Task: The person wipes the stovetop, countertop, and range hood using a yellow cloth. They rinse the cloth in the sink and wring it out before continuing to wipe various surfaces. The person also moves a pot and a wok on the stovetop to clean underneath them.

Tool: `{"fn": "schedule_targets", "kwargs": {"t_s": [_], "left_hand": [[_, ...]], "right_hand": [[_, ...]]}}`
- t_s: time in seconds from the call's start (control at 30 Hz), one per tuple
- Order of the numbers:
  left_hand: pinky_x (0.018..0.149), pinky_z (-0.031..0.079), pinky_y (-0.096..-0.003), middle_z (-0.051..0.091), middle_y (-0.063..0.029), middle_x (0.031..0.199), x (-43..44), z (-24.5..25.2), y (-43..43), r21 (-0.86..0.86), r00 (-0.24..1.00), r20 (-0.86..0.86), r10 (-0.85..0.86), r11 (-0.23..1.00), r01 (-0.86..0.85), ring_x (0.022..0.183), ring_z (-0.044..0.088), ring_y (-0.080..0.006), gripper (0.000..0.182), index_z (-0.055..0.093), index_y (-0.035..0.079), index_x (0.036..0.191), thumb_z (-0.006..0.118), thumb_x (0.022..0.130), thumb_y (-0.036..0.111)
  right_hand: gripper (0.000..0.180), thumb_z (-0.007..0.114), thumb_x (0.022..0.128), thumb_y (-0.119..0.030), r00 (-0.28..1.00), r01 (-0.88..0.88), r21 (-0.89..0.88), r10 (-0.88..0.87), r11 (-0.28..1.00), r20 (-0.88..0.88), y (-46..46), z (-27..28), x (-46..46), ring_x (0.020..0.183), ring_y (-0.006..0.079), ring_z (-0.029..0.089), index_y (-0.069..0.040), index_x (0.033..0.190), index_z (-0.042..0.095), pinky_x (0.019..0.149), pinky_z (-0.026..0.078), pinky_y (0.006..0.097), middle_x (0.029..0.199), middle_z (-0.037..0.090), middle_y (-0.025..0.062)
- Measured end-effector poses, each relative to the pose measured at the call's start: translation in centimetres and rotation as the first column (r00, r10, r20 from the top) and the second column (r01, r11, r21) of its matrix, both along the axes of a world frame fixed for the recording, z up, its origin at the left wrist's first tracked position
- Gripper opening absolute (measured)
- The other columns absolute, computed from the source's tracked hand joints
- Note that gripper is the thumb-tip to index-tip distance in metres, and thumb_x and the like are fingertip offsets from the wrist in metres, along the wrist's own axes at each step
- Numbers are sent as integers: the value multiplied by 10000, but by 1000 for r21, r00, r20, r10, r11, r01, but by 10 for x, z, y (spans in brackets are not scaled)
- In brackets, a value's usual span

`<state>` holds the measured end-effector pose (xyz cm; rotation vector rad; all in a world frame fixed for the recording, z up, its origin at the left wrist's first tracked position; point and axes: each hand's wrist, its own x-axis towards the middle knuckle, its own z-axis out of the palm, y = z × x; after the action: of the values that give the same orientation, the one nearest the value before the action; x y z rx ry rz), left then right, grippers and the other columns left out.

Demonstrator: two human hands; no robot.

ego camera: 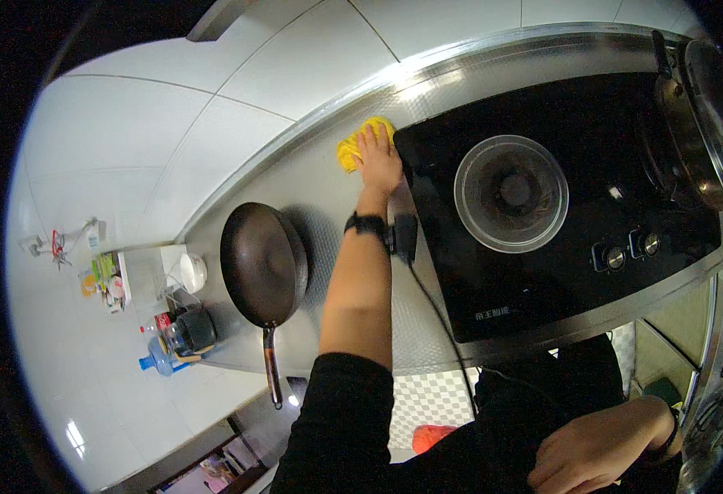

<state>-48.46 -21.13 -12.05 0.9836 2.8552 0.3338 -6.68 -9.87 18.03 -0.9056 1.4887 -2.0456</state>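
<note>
My left hand (379,162) lies over a bunched yellow cloth (348,153) on the textured metal counter (349,191), beside the back left corner of a black glass gas hob (435,154). A dark band with a black device is at that wrist, and a black cable (435,302) runs down from there. Low at the right, my right hand (590,451) is in front of my body with its fingers bent; whether it holds anything is hidden. A round clear cover (511,194) sits over the hob's left burner. Left of my forearm, a dark wok (262,265) rests on the counter, its handle towards me.
A metal pot (682,129) with a glass lid (720,117) stands at the hob's right end. Two knobs (616,258) are near the hob's front. At the far left are a white bowl (193,273), a blue-capped water jug (162,358) and a cola bottle (154,323). White tiles line the wall.
</note>
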Motion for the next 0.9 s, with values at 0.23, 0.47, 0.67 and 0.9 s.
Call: {"fn": "schedule_targets", "kwargs": {"t_s": [0.23, 0.47, 0.67, 0.9], "left_hand": [[1162, 238, -521, 352, -189, 1537, 227, 18, -139, 191, 981, -4, -195, 963, 192, 1435, 297, -397, 626, 361, 6, 1466, 545, 869, 34], [1101, 377, -452, 525, -236, 1388, 251, 69, -165, 549, 952, 279, -123, 834, -53, 1317, 489, -377, 423, 531, 35, 1356, 469, 943, -29], [1149, 301, -456, 395, -274, 1482, 148, 98, -32, 456, 957, 64, -283, 861, 225, 1405, 353, -407, 487, 456, 17, 1419, 552, 952, 116], [1146, 241, -548, 308, -262, 1536, 165, 37, 20, 53, 946, -187, -267, 958, 281, 1422, 290, -430, 594, 346, -11, 1477, 517, 959, 224]], "right_hand": [[219, 614, 948, -235, 979, -192, 14, 192, 981, -71, 27, -10, 17, 912, 228, 619, -59, 1078, 625, 814, 495, 369, 991, 630, 61], [187, 602, 967, -212, 999, -33, -15, 32, 999, -38, 42, -6, 48, 869, 219, 624, -39, 1034, 624, 781, 511, 359, 954, 628, 52], [156, 732, 849, -186, 985, 153, -5, -152, 988, -83, 43, 6, 64, 775, 278, 611, -58, 871, 645, 689, 478, 393, 848, 623, 69], [152, 730, 858, -185, 983, 181, 58, -180, 982, -32, 59, 0, 86, 766, 286, 608, -53, 869, 656, 679, 474, 407, 844, 623, 84]]}}
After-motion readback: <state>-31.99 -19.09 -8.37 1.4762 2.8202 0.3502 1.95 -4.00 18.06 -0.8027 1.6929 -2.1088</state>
